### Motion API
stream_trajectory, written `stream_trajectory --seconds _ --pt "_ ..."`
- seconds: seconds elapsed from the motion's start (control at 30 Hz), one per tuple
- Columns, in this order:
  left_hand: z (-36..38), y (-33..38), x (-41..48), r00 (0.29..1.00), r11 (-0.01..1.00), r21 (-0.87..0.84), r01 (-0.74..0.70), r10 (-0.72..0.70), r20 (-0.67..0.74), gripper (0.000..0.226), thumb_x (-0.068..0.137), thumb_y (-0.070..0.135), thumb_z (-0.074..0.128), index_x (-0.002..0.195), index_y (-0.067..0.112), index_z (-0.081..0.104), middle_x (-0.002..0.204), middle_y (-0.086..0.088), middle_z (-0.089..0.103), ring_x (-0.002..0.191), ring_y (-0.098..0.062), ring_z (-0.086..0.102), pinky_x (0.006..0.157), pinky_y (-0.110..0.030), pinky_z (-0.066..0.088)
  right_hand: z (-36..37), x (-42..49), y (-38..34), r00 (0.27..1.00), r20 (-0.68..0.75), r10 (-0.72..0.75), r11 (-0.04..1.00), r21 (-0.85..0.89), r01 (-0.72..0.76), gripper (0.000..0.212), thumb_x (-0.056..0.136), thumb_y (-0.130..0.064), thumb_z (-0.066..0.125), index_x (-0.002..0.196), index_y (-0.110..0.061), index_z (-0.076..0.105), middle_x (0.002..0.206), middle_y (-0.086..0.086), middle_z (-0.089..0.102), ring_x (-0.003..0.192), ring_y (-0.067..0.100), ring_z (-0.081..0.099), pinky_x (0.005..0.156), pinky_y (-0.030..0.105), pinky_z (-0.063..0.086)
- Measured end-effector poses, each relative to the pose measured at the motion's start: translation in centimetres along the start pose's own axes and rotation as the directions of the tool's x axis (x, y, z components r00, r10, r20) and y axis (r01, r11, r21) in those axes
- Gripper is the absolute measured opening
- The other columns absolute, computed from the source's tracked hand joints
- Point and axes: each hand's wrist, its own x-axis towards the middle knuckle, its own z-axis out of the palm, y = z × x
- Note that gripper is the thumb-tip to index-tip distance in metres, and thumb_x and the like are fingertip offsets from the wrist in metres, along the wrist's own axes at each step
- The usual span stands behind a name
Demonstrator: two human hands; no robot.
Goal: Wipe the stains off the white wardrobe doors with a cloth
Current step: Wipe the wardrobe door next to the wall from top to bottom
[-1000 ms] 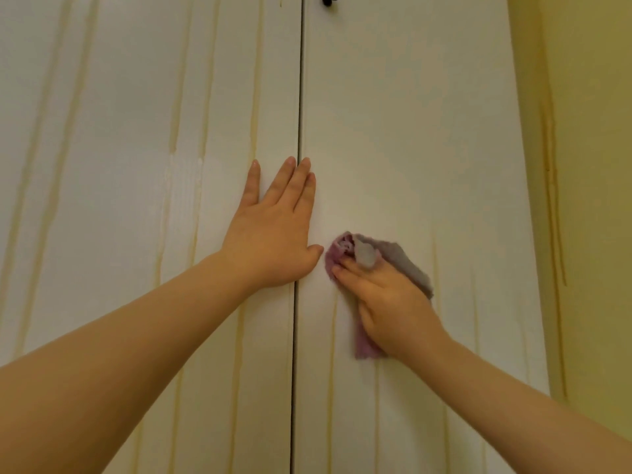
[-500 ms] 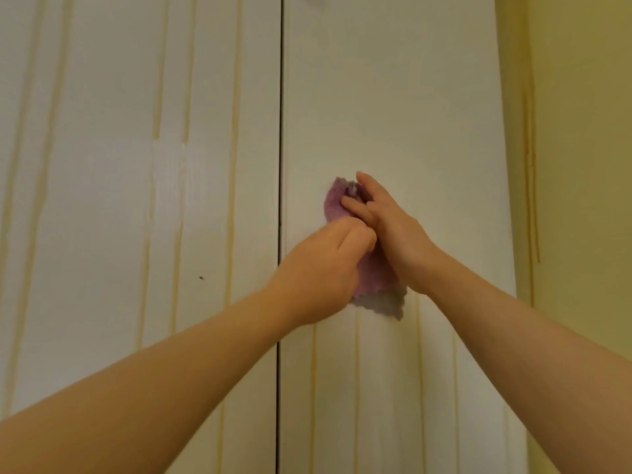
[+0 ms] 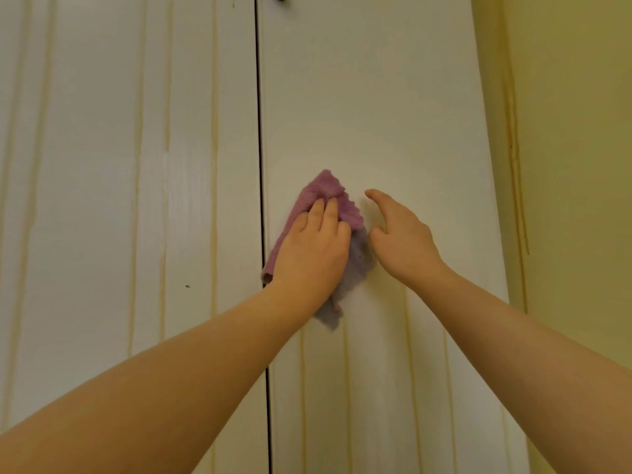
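Two unclenched grips: left hand (image 3: pixel 313 254) flat on the purple cloth (image 3: pixel 325 189), right hand (image 3: pixel 403 241) empty beside it.

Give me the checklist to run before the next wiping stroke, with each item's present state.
1. Cloth pressed to the right door: ok, the left hand lies on it with straight fingers.
2. Right hand off the cloth: ok, it is open beside it and holds nothing.
3. Right door above the cloth clean: ok, no streaks show there.
4. Right door below the cloth clean: not ok, yellow streaks run down it.
5. Left door clean: not ok, long streaks run down it.
6. Cloth face against the door clean: cannot tell, it is hidden.
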Motion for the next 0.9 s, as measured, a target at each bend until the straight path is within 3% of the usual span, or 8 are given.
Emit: stream_trajectory --seconds 0.07,0.17,0.23,0.37,0.5,0.67,0.83,0.9 --pt "0.6 1.1 -0.8 0.986 0.989 -0.105 0.108 -0.093 0.139 0.057 0.094 0.033 0.047 0.142 0.004 0.033 0.152 -0.027 0.018 0.142 -0.039 0.017 0.115 -0.042 0.017 0.4 -0.7 0.5 1.0 -0.015 -0.002 0.998 -0.061 0.001 0.056 0.089 -0.008 0.04 0.142 -0.022 0.03 0.142 0.002 0.04 0.13 0.021 0.035 0.103 0.036 0.029" --pt "0.8 0.8 -1.9 0.992 0.996 -0.046 0.073 -0.068 0.107 0.077 0.087 0.051 0.048 0.149 0.011 0.025 0.152 -0.026 0.02 0.14 -0.045 0.019 0.112 -0.053 0.017 0.4 -1.5 1.8 0.999 -0.041 -0.015 0.992 -0.122 0.01 0.056 0.088 -0.007 0.04 0.142 -0.021 0.031 0.142 0.0 0.039 0.132 0.022 0.032 0.103 0.037 0.028" --pt "1.7 -0.8 -1.0 0.996 0.999 0.02 0.035 -0.036 0.079 0.07 0.095 0.049 0.036 0.152 0.015 0.015 0.157 -0.019 0.008 0.143 -0.042 0.007 0.115 -0.051 0.004 0.2 -1.7 2.8 0.998 -0.07 -0.006 0.99 -0.138 -0.004 0.055 0.089 -0.007 0.039 0.142 -0.021 0.031 0.145 -0.001 0.036 0.135 0.021 0.029 0.105 0.038 0.025" --pt "1.8 -1.5 -0.1 1.0 1.0 -0.011 0.02 -0.02 -0.002 0.06 0.087 0.04 0.032 0.131 0.006 0.055 0.138 -0.018 0.05 0.126 -0.041 0.046 0.108 -0.046 0.019 0.2 -2.2 4.1 0.996 -0.078 0.033 0.989 -0.144 -0.044 0.054 0.091 -0.008 0.037 0.143 -0.021 0.029 0.151 -0.003 0.028 0.14 0.017 0.02 0.11 0.035 0.018" --pt "2.9 0.0 -4.2 0.909 0.908 -0.088 -0.409 0.414 0.041 0.053 0.086 0.035 0.036 0.122 0.008 0.064 0.129 -0.014 0.059 0.12 -0.036 0.054 0.105 -0.044 0.026 0.2 -3.1 4.6 0.999 -0.025 0.045 0.986 -0.158 -0.048 0.054 0.092 -0.008 0.037 0.144 -0.021 0.029 0.152 -0.002 0.025 0.141 0.017 0.018 0.111 0.034 0.017" --pt "2.3 -2.0 -1.2 0.993 0.993 -0.011 -0.114 0.114 -0.027 0.053 0.086 0.032 0.036 0.124 0.004 0.061 0.129 -0.018 0.058 0.119 -0.039 0.054 0.105 -0.042 0.021 -0.8 -4.4 5.1 0.998 -0.042 0.044 0.985 -0.163 -0.05 0.053 0.093 -0.008 0.034 0.143 -0.023 0.03 0.153 -0.003 0.024 0.141 0.016 0.017 0.112 0.034 0.017" --pt "2.5 -0.9 -3.9 0.872 0.871 -0.061 -0.488 0.489 0.014 0.049 0.085 0.032 0.038 0.117 0.007 0.067 0.123 -0.016 0.062 0.114 -0.037 0.059 0.103 -0.043 0.027 -1.1 -5.9 6.0 1.0 0.008 0.027 0.977 -0.214 -0.025 0.053 0.093 -0.008 0.033 0.143 -0.026 0.029 0.153 -0.004 0.022 0.142 0.016 0.016 0.111 0.035 0.017" --pt "2.1 -2.0 -1.9 0.913 0.913 0.0 -0.407 0.407 -0.017 0.049 0.085 0.031 0.038 0.116 0.008 0.067 0.122 -0.016 0.063 0.112 -0.038 0.059 0.102 -0.042 0.026 -1.3 -6.2 6.3 0.999 0.007 0.044 0.973 -0.227 -0.042 0.053 0.093 -0.009 0.033 0.144 -0.026 0.029 0.154 -0.004 0.021 0.142 0.016 0.015 0.111 0.035 0.017"
